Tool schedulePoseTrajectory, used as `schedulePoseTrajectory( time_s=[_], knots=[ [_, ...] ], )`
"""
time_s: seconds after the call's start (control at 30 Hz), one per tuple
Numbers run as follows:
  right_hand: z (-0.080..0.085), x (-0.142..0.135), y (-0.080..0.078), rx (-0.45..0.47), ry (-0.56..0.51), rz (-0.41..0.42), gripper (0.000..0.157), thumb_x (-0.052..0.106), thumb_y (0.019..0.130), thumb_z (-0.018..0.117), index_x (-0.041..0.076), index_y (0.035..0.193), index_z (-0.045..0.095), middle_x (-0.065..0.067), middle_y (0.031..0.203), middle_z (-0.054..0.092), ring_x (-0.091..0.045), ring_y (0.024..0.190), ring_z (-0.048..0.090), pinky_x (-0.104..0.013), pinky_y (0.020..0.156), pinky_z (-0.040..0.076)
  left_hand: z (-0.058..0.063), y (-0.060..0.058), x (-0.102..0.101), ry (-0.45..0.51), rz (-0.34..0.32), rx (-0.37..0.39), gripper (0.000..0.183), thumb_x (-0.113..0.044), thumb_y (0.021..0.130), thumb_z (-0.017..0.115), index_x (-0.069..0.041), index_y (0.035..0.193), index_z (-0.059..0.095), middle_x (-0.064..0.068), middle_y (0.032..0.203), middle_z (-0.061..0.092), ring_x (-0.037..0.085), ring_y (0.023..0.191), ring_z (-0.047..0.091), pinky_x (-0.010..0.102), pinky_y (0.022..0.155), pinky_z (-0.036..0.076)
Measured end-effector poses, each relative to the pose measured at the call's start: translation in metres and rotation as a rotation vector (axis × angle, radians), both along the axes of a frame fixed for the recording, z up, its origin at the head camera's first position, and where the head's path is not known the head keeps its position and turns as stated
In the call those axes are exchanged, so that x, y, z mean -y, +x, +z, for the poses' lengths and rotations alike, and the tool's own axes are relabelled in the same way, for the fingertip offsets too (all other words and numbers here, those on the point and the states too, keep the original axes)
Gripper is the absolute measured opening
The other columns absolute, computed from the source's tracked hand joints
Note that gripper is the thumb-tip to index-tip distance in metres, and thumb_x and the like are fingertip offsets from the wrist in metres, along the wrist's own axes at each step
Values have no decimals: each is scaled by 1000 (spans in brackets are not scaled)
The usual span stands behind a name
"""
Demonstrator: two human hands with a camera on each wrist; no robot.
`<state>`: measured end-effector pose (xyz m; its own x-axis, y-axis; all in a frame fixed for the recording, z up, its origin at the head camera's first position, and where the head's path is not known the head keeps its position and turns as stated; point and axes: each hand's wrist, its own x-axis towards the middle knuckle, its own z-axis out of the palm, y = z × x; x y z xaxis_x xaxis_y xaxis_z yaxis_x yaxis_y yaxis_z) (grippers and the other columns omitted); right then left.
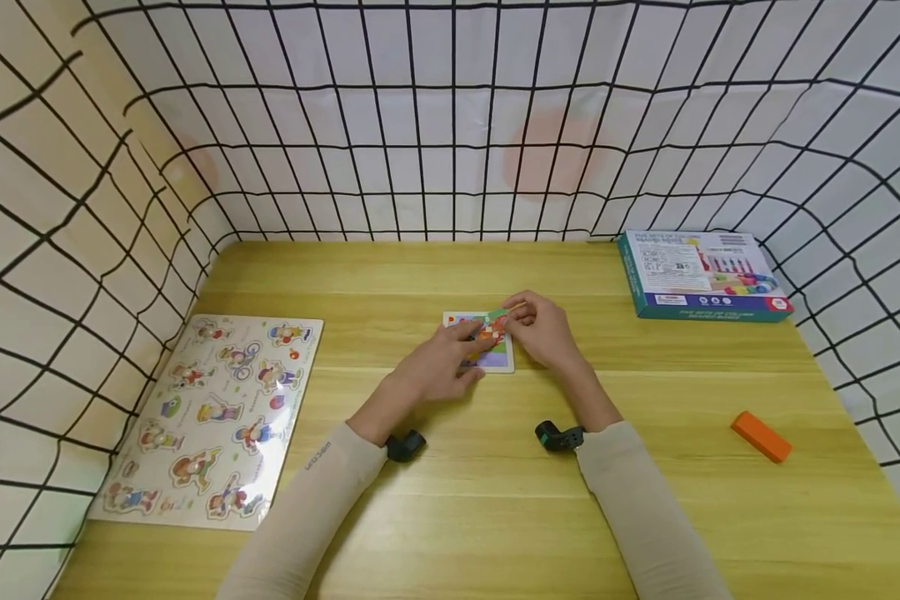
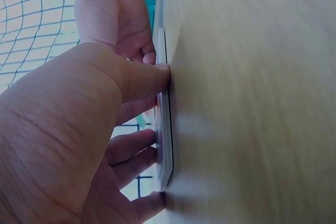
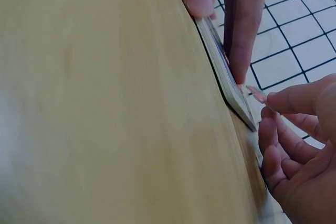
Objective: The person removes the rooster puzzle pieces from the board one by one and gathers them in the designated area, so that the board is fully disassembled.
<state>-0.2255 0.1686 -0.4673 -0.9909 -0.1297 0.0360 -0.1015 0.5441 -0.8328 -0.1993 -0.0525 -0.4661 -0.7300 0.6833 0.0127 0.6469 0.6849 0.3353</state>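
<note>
Now the thin, flat red-and-green piece (image 3: 256, 94) sits pinched by my right hand (image 1: 543, 330), just beyond the extended fingers of my left hand (image 1: 438, 367), resting across the white-bordered picture board (image 1: 499, 361); I'd steady that and lower the piece level.

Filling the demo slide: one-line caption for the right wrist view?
Right hand pinches a small piece near a flat board that the left hand touches.

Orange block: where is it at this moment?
In the head view, the orange block lies on the table toward its right edge, lower in the picture than the flat box and right of the right sleeve.
</note>
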Motion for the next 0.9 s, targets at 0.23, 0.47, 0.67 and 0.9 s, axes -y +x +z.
schedulePoseTrajectory(
  time_s=[0.23,0.47,0.67,0.9],
  knots=[
    [3,-21,-2,23,-14,-60,24,16,99,68,10,122,67,-16,112,75,-30,99,72,-38,84,58,3,1,-1,-6,-16,-22,55,-33,102,62,-19,154,50,15,164,39,31,153,36,57,124,31],
    [6,-54,-1,67,-12,-149,27,21,100,68,9,124,65,-17,116,72,-30,103,71,-27,83,56,6,3,1,-18,-7,6,56,-34,103,61,-20,155,47,15,165,36,32,154,34,54,126,29],
    [6,-78,0,79,8,-187,30,25,102,66,9,127,64,-16,117,70,-29,108,69,-21,80,53,7,0,5,17,11,60,56,-32,103,63,-21,156,48,14,167,34,36,154,33,51,126,30],
    [9,-101,3,89,27,-250,33,29,100,69,8,125,67,-17,116,73,-7,87,71,-16,73,54,7,-2,9,9,-1,48,57,-32,103,64,-22,156,47,14,165,36,34,154,34,53,127,28]
  ],
)
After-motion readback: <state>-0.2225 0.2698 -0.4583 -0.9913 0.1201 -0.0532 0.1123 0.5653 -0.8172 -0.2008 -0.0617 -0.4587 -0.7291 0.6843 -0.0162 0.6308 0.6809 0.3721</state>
